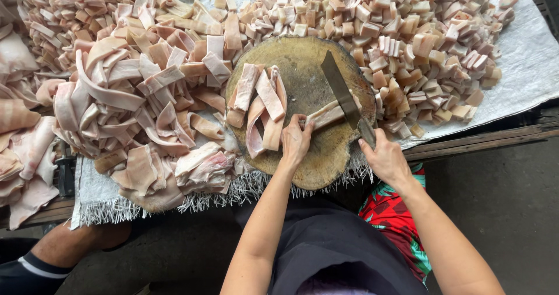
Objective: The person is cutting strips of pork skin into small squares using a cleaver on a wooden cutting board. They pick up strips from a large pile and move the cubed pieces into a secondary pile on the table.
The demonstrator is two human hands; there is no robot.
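A round wooden chopping block (pixel 303 62) sits at the table's near edge. My left hand (pixel 296 139) presses down on a pale strip of pork (pixel 327 115) lying across the block. My right hand (pixel 384 158) grips the handle of a cleaver (pixel 340 91), whose blade rests across the strip's right end. Several more meat strips (pixel 262 106) lie on the left half of the block.
A big heap of long pork strips (pixel 128 85) covers the table at left. A pile of small cut cubes (pixel 419 33) lies at right on a white woven sheet (pixel 524 68). Another person's leg (pixel 70 245) shows at bottom left. Dark floor lies below.
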